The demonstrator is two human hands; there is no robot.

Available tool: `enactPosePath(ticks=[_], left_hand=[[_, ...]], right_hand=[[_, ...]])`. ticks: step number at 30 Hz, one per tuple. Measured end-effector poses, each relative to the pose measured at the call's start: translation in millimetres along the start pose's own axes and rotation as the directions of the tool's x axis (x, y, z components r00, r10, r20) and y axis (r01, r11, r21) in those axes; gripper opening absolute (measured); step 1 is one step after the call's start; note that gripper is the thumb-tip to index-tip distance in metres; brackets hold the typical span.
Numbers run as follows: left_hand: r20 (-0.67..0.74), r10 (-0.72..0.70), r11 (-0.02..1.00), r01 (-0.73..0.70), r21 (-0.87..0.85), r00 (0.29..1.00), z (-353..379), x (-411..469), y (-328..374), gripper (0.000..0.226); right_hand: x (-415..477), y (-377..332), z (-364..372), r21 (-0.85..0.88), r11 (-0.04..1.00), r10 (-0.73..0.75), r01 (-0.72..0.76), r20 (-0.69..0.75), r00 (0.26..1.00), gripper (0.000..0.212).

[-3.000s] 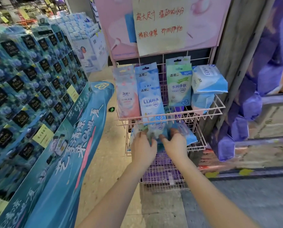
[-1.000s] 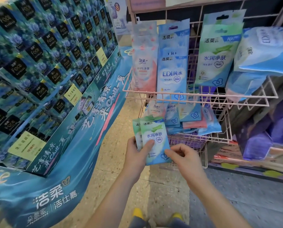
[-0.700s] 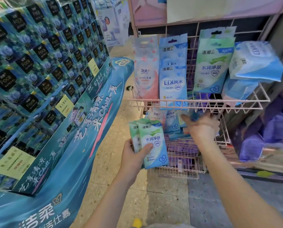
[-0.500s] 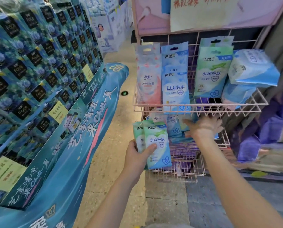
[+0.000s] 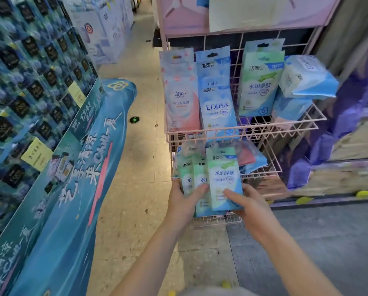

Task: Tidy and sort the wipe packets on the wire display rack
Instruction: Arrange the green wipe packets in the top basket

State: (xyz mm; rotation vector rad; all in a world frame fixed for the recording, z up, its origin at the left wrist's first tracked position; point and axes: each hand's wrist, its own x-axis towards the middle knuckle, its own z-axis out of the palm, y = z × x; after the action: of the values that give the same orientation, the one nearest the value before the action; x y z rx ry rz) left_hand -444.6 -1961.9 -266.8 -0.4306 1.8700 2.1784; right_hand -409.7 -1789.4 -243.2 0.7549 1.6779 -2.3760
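Observation:
My left hand grips two green wipe packets upright in front of the pink wire rack. My right hand pinches a third green packet against that stack, thumb on its front. On the rack's upper tier hang a pink packet, a blue EDI packet and a green packet, with bulkier blue wipe packs lying at the right. Loose blue and pink packets lie in the lower basket behind my hands.
A tall blue display of tissue packs with yellow price tags runs along the left. The tiled aisle floor lies between it and the rack. Purple packs are stacked to the rack's right, and a pink sign tops it.
My right hand reached into the lower basket, pulled out another green packet and brought it to the stack in my left hand. The view has tilted up slightly.

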Motion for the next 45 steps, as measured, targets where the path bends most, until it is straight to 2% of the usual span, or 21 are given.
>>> enactPosePath(ticks=[7, 10, 19, 25, 30, 34, 37, 40, 43, 45], left_hand=[[0.090, 0.021, 0.999, -0.024, 0.032, 0.996, -1.4, -2.5, -5.9, 0.045], [0.152, 0.039, 0.998, -0.045, 0.041, 0.988, 2.2, -5.7, -3.3, 0.047], [0.248, 0.080, 0.996, -0.089, 0.025, 0.965, 18.6, -20.6, 7.0, 0.042], [0.242, 0.098, 0.993, -0.112, 0.043, 0.965, 32.8, -23.6, 19.5, 0.064], [0.265, 0.213, 0.960, -0.252, 0.120, 0.940, 47.0, -32.8, 53.0, 0.045], [0.258, 0.301, 0.944, -0.325, 0.055, 0.918, 62.1, -52.1, 84.9, 0.040], [0.233, 0.367, 0.928, -0.373, -0.023, 0.900, 70.9, -62.0, 106.8, 0.043], [0.183, 0.434, 0.901, -0.428, -0.074, 0.882, 76.1, -62.2, 126.8, 0.047], [0.070, 0.495, 0.868, -0.491, -0.072, 0.866, 78.7, -58.0, 143.1, 0.047], [-0.011, 0.519, 0.852, -0.519, -0.066, 0.855, 81.2, -55.3, 150.4, 0.051]], right_hand=[[-7.0, 15.9, -4.6, -0.090, 0.995, -0.045, 0.042, -0.033, 0.998, 0.030], [-10.8, 19.0, -3.8, -0.112, 0.992, -0.059, 0.056, -0.022, 0.998, 0.037], [-25.9, -3.7, -11.5, -0.209, 0.970, -0.128, 0.127, 0.006, 0.992, 0.038], [-31.3, -32.3, -26.1, -0.245, 0.958, -0.145, 0.148, 0.032, 0.989, 0.036], [-46.8, -78.5, -33.0, -0.351, 0.909, -0.200, 0.225, 0.106, 0.974, 0.031], [-66.6, -128.9, -31.3, -0.324, 0.870, -0.321, 0.371, 0.199, 0.926, 0.045], [-76.3, -166.4, -31.8, -0.320, 0.834, -0.369, 0.450, 0.284, 0.885, 0.041], [-72.0, -207.8, -32.8, -0.276, 0.806, -0.462, 0.524, 0.262, 0.847, 0.041], [-51.1, -259.0, -29.8, -0.271, 0.722, -0.600, 0.637, 0.214, 0.771, 0.038], [-30.1, -292.4, -25.1, -0.271, 0.673, -0.648, 0.689, 0.234, 0.725, 0.038]])
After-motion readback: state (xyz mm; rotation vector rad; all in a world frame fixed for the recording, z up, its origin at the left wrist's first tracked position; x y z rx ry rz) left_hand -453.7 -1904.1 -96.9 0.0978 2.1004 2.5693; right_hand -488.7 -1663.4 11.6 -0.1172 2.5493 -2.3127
